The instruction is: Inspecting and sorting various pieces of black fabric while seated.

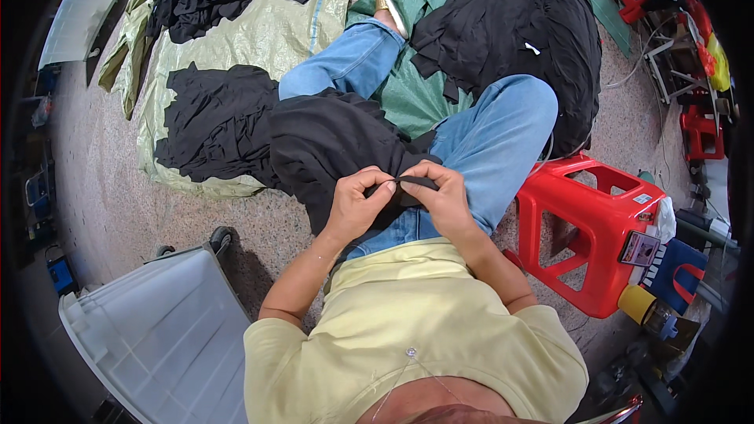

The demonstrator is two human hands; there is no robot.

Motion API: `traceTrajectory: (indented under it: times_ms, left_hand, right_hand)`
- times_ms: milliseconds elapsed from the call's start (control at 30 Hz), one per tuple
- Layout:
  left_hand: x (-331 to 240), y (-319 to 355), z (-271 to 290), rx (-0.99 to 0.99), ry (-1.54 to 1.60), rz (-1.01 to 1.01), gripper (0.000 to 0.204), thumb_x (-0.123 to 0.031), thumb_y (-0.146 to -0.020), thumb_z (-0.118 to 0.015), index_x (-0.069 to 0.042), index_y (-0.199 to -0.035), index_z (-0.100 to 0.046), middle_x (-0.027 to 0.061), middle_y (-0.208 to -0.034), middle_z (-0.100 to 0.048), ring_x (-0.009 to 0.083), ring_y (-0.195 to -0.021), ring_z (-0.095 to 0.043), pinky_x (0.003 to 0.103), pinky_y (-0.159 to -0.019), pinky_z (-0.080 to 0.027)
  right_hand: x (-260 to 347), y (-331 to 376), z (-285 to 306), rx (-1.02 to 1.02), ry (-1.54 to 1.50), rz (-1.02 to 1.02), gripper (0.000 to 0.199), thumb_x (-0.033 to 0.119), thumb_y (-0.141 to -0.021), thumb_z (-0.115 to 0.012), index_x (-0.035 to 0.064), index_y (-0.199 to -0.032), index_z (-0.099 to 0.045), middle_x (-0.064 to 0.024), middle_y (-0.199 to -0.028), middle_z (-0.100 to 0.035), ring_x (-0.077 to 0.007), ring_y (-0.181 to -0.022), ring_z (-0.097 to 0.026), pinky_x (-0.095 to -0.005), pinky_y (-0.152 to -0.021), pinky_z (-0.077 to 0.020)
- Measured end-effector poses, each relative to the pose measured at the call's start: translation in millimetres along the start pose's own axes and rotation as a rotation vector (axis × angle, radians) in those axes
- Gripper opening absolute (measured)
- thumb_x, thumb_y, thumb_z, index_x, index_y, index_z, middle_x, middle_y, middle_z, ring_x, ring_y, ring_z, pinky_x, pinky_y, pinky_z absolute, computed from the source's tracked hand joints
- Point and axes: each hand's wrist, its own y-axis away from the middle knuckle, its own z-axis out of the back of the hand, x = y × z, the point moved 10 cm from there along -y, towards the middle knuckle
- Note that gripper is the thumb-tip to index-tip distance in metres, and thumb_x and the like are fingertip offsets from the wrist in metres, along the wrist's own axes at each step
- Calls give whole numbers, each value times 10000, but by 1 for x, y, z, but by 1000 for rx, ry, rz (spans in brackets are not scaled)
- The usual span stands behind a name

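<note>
— How does the cloth (330, 145) look, and where is it?
— Black, matte and softly creased. Its left side lies next to a rumpled black heap (216, 122); whether they overlap, I can't tell. It bunches over the lap, across the jeans (503, 133), and narrows to a thin edge at the hands.
— What about room around it?
— At left, a translucent bin (161, 338) comes near the left elbow, with speckled floor (102, 173) between it and the pale mat (184, 177). At right, a red stool (585, 232) stands just beside the thigh, so that side is tighter.
— And the fingers?
— The left fingers (385, 187) are pinched together on the cloth's edge. The right fingers (416, 187) pinch it just beside them, a dark strip showing along them. Whether the two thumbs touch, I can't tell.
</note>
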Motion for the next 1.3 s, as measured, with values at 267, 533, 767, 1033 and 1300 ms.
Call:
traceTrajectory:
  times_ms: [267,533,767,1033,1300]
  left_hand:
    - [53,14,-23,-143,904,516,91,-26,-887,-655,15,-946,-711,7,-856,-695,36,-723,-593,177,-673,-460]
    - [49,11,-29,-136,1011,412,66,-22,-886,-652,-3,-933,-695,-1,-870,-692,30,-755,-593,172,-714,-459]
    - [34,3,-14,-203,731,430,70,-52,-891,-691,-21,-828,-697,-34,-772,-657,20,-678,-546,179,-636,-434]
    - [-103,1,12,120,-507,-381,1162,-655,-532,-824,-86,-1459,-415,121,-1393,-539,316,-1412,-390,602,-1170,-112]
    - [-55,45,-44,674,-583,-252,742,-347,-672,-818,-95,-1302,-517,128,-987,-657,331,-992,-630,448,-808,-484]
  right_hand:
    - [34,6,-2,-105,287,232,91,-45,-820,-698,-18,-905,-719,12,-827,-618,-80,-802,-581,-211,-726,-450]
    - [-16,1,6,-76,-123,-46,67,47,-869,-704,-11,-903,-700,39,-802,-633,-54,-722,-548,-219,-649,-434]
    - [-7,-3,-12,75,-93,-44,502,55,-887,-683,38,-1348,-484,-14,-1035,-634,-64,-906,-576,-185,-810,-447]
    - [182,67,10,338,387,780,306,96,-695,-762,-21,-972,-705,-132,-848,-702,-283,-719,-697,-361,-628,-520]
    - [283,-8,139,-47,212,553,212,119,-817,-709,12,-999,-693,-107,-976,-711,-196,-844,-678,-298,-822,-547]
